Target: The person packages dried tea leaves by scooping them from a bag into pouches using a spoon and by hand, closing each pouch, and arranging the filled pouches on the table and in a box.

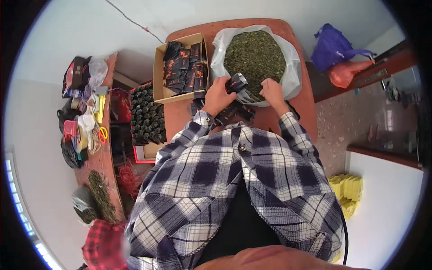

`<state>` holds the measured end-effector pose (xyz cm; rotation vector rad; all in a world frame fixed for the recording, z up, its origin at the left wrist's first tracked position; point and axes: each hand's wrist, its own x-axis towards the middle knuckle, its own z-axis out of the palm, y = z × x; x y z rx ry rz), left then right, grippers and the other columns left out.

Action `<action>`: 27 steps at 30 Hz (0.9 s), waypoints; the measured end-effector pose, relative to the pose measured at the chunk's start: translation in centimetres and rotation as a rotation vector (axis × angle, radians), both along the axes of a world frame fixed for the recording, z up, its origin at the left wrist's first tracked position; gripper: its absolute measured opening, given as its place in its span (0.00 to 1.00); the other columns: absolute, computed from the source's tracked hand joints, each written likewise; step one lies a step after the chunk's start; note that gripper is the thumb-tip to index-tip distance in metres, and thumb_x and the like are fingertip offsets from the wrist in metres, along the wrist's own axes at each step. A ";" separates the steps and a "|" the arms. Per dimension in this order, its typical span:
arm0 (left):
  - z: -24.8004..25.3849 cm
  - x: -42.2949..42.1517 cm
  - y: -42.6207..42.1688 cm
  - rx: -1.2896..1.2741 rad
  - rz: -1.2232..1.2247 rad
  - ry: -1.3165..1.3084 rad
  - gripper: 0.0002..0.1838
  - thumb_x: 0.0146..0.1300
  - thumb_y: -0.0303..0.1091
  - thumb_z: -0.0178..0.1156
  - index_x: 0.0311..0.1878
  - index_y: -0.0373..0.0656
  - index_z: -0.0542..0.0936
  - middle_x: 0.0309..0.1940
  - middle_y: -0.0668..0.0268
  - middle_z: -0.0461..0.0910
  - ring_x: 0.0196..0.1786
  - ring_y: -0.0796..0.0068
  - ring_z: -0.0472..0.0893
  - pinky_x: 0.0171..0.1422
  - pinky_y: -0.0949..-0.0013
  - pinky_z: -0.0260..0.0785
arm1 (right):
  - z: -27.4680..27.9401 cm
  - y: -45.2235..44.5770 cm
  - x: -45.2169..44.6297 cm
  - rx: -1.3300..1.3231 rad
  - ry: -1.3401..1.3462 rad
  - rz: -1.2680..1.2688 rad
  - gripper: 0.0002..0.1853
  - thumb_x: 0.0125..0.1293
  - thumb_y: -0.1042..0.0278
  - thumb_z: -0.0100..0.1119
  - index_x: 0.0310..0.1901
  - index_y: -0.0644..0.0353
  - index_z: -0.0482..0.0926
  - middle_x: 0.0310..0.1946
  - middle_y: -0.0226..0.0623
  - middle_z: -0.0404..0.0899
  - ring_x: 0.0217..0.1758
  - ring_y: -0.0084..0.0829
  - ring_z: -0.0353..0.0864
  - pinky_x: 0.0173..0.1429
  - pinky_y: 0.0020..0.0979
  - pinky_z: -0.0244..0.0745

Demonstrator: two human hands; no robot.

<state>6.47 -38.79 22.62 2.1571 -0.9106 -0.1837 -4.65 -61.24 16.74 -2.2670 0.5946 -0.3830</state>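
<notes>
And here's the left hand point(219, 95), grasping a small black packet point(237, 83) right at the near edge of the plastic bag point(294, 76), the packet's silvery mouth tipped toward the leaves! Across from it, the right hand point(272, 93) sits with fingers bunched over the near side of the dried green leaves point(254, 53) heaped in that bag; whether it pinches any, I cannot tell. Below the left hand, loose packets point(228, 113) lie on the reddish table point(305, 118), close to the person's shirt point(270, 166). Over to the left, a cardboard box point(158, 77) holds flat black-and-orange packets point(183, 60), well stocked
</notes>
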 end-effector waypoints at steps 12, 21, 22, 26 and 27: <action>0.0 -0.4 -0.4 0.034 -0.006 -0.023 0.29 0.50 0.37 0.68 0.57 0.43 0.74 0.50 0.54 0.76 0.49 0.49 0.81 0.53 0.54 0.75 | 1.2 0.2 0.3 0.894 -0.116 -0.265 0.14 0.75 0.67 0.44 0.48 0.66 0.77 0.29 0.42 0.85 0.23 0.22 0.78 0.26 0.23 0.72; 0.5 -0.2 -0.9 0.118 -0.006 0.021 0.30 0.50 0.36 0.69 0.58 0.41 0.74 0.48 0.56 0.76 0.42 0.57 0.81 0.50 0.58 0.74 | 8.4 0.1 0.2 0.805 -0.224 -0.177 0.13 0.74 0.66 0.46 0.46 0.64 0.79 0.26 0.38 0.85 0.22 0.21 0.77 0.26 0.23 0.72; 0.6 -0.3 -1.0 0.113 -0.009 0.029 0.30 0.50 0.37 0.69 0.58 0.41 0.74 0.49 0.55 0.76 0.45 0.54 0.81 0.51 0.57 0.74 | 8.9 0.6 0.2 0.795 -0.227 -0.167 0.13 0.74 0.66 0.46 0.46 0.64 0.80 0.26 0.38 0.85 0.22 0.21 0.77 0.27 0.23 0.72; 1.2 -0.8 -1.4 0.095 -0.016 0.051 0.30 0.49 0.37 0.69 0.58 0.42 0.73 0.50 0.53 0.76 0.49 0.49 0.81 0.53 0.54 0.75 | 9.0 3.1 0.8 0.498 -0.189 -0.095 0.14 0.73 0.66 0.46 0.46 0.63 0.81 0.23 0.37 0.84 0.24 0.26 0.82 0.32 0.29 0.77; 1.3 -0.9 -1.6 0.088 -0.016 0.052 0.30 0.49 0.37 0.69 0.58 0.42 0.73 0.51 0.53 0.76 0.49 0.49 0.81 0.53 0.54 0.75 | 9.0 3.7 0.8 0.385 -0.201 -0.036 0.14 0.73 0.65 0.46 0.46 0.63 0.80 0.23 0.39 0.84 0.24 0.30 0.83 0.33 0.32 0.77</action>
